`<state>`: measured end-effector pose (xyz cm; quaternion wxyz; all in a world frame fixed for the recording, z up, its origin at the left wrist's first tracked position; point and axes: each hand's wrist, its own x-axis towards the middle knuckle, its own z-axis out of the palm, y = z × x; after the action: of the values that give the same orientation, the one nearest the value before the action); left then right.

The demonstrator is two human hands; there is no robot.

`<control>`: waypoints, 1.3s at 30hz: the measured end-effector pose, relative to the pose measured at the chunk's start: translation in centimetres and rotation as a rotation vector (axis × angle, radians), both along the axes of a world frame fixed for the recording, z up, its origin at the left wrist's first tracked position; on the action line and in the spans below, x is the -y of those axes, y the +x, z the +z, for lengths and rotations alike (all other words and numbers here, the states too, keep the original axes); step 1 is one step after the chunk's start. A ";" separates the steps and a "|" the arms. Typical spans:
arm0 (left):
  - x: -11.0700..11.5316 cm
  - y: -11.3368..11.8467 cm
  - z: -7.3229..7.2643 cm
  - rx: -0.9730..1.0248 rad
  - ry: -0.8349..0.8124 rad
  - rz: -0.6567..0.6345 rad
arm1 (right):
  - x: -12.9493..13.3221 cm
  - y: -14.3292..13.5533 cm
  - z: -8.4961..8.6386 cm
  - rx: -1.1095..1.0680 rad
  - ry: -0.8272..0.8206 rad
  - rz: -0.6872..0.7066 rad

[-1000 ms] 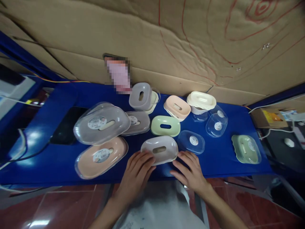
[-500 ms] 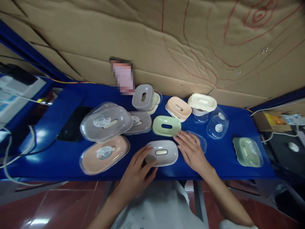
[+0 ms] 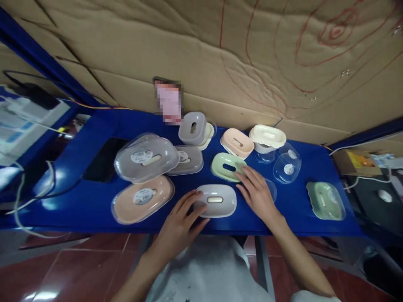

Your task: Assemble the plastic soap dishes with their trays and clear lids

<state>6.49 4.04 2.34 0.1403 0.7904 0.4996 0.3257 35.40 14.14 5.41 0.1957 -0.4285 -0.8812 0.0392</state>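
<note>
A grey soap dish [image 3: 226, 208] with a cream slotted insert lies near the table's front edge. My left hand [image 3: 181, 222] holds its left end, with fingers over the rim and the thumb at the near side. Just behind it is a light green soap dish [image 3: 219, 166] with an open slot, slightly turned. My right hand [image 3: 260, 195] has its fingers over the right end of that green dish; its thumb and the underside of the grip are hidden. A clear lid [image 3: 272, 189] lies partly behind my right hand.
Lidded grey soap dishes [image 3: 146, 158] and a peach one [image 3: 129, 208] lie left. Behind are a grey dish [image 3: 189, 133], a peach dish [image 3: 236, 141] and a cream dish [image 3: 267, 135]. Clear lids [image 3: 285, 171] and a lidded green dish [image 3: 325, 201] lie right. A phone [image 3: 170, 102] leans on the cardboard.
My right hand has moved its fingers farther over the green dish, which has shifted right and turned slightly. My left hand stays at the grey dish. The view has shifted a little.
</note>
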 end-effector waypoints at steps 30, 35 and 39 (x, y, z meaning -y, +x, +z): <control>-0.5 1.4 0.0 0.052 -0.138 -0.038 | 6.0 -1.1 -1.5 0.028 -0.054 0.236; 0.4 -1.9 3.1 0.005 0.082 0.137 | 5.7 0.9 -1.7 -0.269 -0.039 0.022; -0.8 -7.7 6.4 -0.067 0.263 0.584 | 5.0 1.8 -1.7 -0.251 -0.112 -0.122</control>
<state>-1.23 4.88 8.78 -0.0790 0.6351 0.6635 0.3875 37.21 9.11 3.67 0.2820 -0.4831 -0.8187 0.1297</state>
